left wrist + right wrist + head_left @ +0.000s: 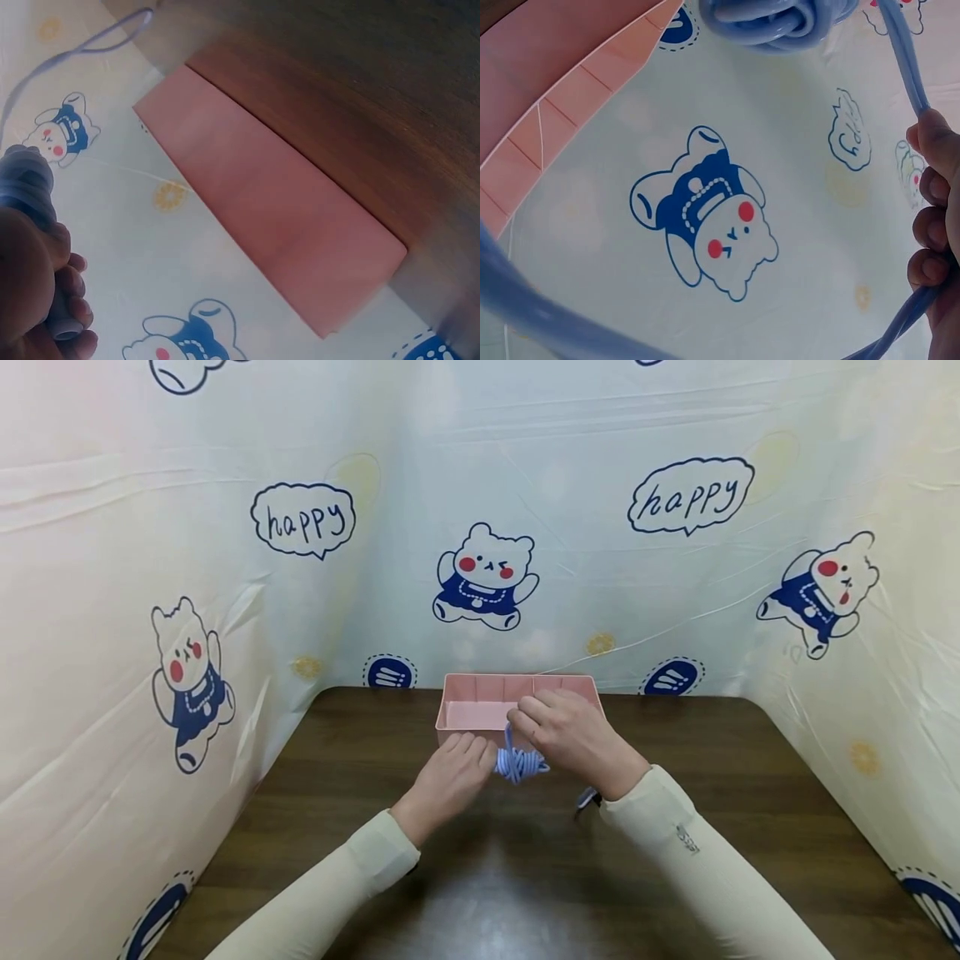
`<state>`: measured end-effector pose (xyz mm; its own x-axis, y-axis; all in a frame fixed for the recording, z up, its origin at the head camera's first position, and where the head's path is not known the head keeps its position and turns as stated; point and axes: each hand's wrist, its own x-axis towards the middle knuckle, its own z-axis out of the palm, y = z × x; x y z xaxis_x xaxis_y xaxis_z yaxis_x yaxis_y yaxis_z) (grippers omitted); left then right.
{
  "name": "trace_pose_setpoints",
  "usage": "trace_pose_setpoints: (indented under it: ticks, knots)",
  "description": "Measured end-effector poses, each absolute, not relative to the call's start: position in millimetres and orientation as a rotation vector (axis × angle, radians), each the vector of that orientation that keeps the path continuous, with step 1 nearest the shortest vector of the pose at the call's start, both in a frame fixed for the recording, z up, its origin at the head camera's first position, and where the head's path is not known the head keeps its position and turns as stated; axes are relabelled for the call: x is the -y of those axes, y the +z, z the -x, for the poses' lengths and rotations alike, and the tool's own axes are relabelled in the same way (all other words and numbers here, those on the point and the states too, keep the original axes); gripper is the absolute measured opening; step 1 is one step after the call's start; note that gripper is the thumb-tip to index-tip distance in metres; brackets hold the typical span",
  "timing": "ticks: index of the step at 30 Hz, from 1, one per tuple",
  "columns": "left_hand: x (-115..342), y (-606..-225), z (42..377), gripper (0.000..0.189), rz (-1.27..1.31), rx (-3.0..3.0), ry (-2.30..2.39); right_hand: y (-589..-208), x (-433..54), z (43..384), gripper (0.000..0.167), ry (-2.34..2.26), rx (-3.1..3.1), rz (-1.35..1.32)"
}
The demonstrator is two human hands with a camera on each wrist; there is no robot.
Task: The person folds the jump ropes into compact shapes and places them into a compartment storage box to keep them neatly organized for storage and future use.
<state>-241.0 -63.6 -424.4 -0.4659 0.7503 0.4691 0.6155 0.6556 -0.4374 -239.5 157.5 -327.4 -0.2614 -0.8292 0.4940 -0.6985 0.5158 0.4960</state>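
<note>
A blue jump rope (519, 764) is wound into a tight bundle in front of a pink box (476, 716). My left hand (456, 770) grips it at the left end; in the left wrist view, fingers curl round a smooth handle (63, 325) with a rounded end. Just above and right of the bundle, my right hand (567, 732) holds the free strands. A doubled strand (905, 56) runs from the coils into those fingers. Below the fist, twisted cord (900, 324) sweeps out in a loose loop.
The open box stands at the back of the dark wooden table (345, 752), partly behind both hands. A printed cloth (585, 568) hangs around the back and sides. Under my right wrist is a small dark and bluish thing (588, 798), its kind unclear.
</note>
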Motion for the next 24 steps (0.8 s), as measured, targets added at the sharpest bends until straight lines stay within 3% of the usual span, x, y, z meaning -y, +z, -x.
trace_pose_setpoints:
  ticks: [24]
  knots:
    - [69.1,-426.7,243.1,0.018,1.024,2.298,0.256,-326.0,-159.9,238.3,0.026,-0.214,2.021,-1.234]
